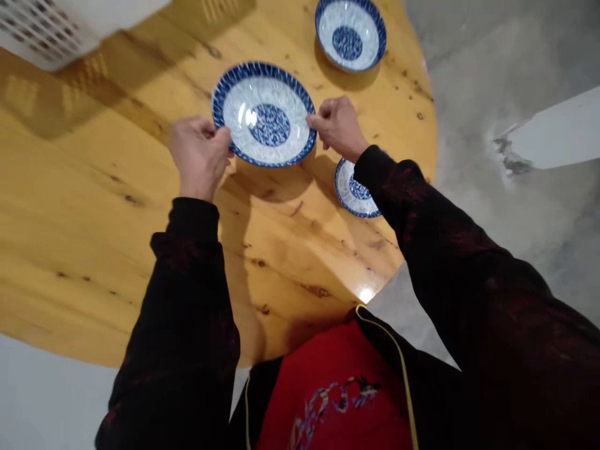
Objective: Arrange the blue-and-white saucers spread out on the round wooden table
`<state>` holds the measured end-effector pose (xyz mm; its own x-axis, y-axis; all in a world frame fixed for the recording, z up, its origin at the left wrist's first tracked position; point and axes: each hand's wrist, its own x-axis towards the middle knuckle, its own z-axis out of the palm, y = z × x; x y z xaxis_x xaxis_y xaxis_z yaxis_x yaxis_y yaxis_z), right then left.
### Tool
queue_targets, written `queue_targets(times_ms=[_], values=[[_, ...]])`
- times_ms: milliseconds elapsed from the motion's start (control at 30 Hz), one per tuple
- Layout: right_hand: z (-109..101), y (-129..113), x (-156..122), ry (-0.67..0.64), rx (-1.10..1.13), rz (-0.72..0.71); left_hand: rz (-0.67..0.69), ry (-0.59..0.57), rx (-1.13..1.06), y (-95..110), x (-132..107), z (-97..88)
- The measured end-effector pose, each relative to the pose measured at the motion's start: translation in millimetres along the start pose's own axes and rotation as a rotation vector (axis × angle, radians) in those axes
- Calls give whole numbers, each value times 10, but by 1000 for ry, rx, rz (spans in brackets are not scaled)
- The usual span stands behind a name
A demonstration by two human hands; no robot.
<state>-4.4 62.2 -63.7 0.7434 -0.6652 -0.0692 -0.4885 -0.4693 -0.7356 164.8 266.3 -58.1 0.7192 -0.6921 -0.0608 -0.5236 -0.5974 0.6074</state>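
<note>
A large blue-and-white patterned plate (267,128) is held between my two hands, seemingly just above the wooden table. My left hand (200,150) pinches its left rim, fingers closed. On the opposite rim, my right hand (340,125) grips with thumb and fingers. Beyond my right hand stands a blue-and-white bowl (347,42) on the table. A smaller blue-and-white dish (357,190) lies below my right wrist, partly covered by my sleeve.
The round wooden table (84,237) has a curved edge on the right and at the front. A white plastic basket (51,31) stands at the upper left. Past the table's right edge are a grey floor (464,75) and a pale slab-like object (562,131).
</note>
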Motion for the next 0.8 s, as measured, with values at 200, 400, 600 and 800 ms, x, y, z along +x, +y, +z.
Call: queue_targets(times_ms=[200, 400, 600, 800], values=[[21, -480, -771, -58, 383, -43, 45, 258, -325, -125, -790, -339], [407, -554, -1859, -217, 382, 32, -140, 144, -312, -448, -1989, -419], [917, -467, -2621, -215, 232, 92, -283, 71, -207, -836, -2718, -373], [1075, -423, -2913, -197, 161, 161, -266, 58, -148, -991, -2884, -272]])
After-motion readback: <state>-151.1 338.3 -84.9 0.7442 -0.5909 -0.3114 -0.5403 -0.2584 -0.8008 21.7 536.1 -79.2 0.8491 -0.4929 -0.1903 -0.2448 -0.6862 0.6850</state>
